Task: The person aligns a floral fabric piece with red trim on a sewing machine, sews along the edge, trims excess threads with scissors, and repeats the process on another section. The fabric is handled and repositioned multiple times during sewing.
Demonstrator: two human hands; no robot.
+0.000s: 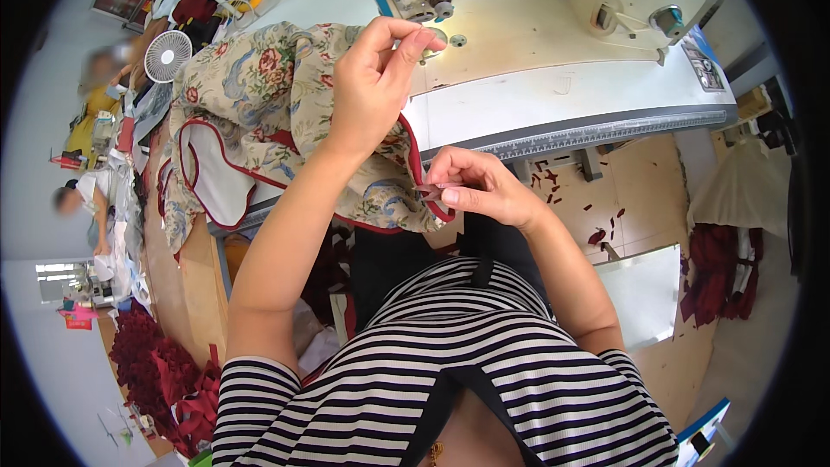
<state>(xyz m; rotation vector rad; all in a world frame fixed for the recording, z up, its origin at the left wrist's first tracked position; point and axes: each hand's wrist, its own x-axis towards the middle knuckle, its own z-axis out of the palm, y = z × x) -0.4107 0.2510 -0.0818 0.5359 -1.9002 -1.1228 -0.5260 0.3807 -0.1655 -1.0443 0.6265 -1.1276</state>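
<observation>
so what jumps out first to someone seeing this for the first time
The two hands in the middle: the left hand is raised with fingertips pinched together, while the right hand pinches the dark red piped edge of a floral fabric heaped on the table. Behind them a white sewing machine fills the top of the view. Lower left, a pile of dark red cloth lies on the floor.

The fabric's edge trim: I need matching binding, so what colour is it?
Dark red trim borders the floral fabric; the head view shows it.
</observation>
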